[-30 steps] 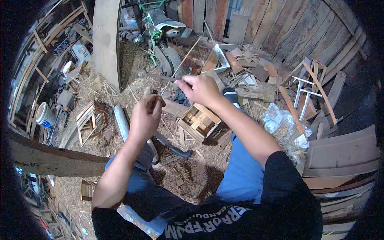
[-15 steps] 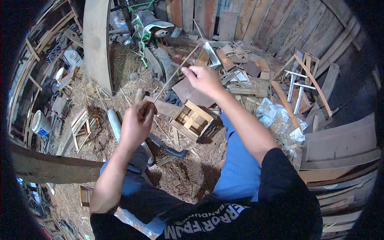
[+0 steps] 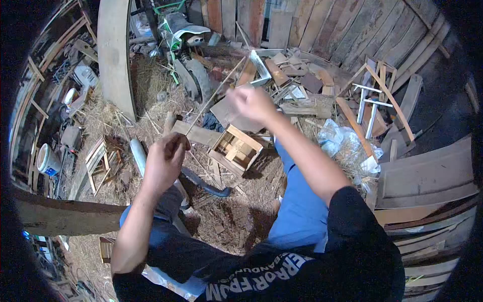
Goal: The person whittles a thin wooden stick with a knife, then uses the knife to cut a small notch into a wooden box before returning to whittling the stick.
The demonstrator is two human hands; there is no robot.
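Note:
My left hand (image 3: 166,160) is closed around the lower end of a thin wooden stick (image 3: 213,94), which slants up and away to the right. My right hand (image 3: 253,104) hovers just right of the stick, its fingers smeared by motion; whether it touches the stick or holds anything cannot be made out. Below and between both hands, a small open wooden box (image 3: 236,150) made of slats sits tilted on the ground. A dark curved bar (image 3: 206,185) lies near my left knee.
Scrap wood (image 3: 289,75) is heaped against the plank wall (image 3: 342,30). A plastic bag (image 3: 338,138) lies to the right, near a white frame (image 3: 371,110). A slatted wooden piece (image 3: 103,163) and a white bucket (image 3: 49,160) stand left. A tall board (image 3: 114,55) rises behind.
My right hand has shifted slightly down and blurred beside the stick. My left hand keeps its hold on the stick. The whole view has shifted a little.

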